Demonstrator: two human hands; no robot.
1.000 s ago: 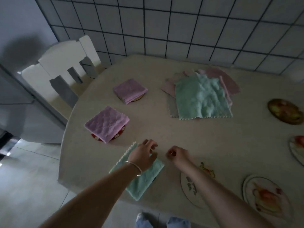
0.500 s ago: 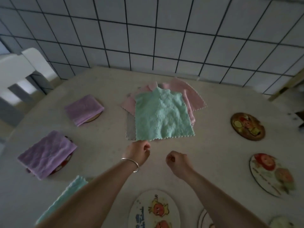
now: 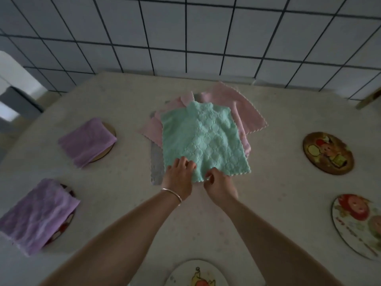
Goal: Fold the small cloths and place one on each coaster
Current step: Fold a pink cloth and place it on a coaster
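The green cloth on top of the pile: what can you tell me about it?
The green cloth is a mint square of soft, quilted-looking fabric with scalloped edges. It lies unfolded and nearly flat atop the pile of pink cloths in the middle of the table. The left hand and the right hand pinch its near edge.

You have one view only, from the camera worn on your head, so no second view shares any of the scene. It looks forward and steeply down over the table [image 3: 278,182], close in, with both forearms entering from 6 o'clock. The tiled wall [image 3: 185,34] fills the top of the frame at 12 o'clock. The cloth stack [image 3: 202,137] sits near the centre. Coasters ring it: two at 9 o'clock under purple cloths [image 3: 86,141], two at 3 o'clock, one cut off at 6 o'clock. Wide-angle bending curves the wall's lines.
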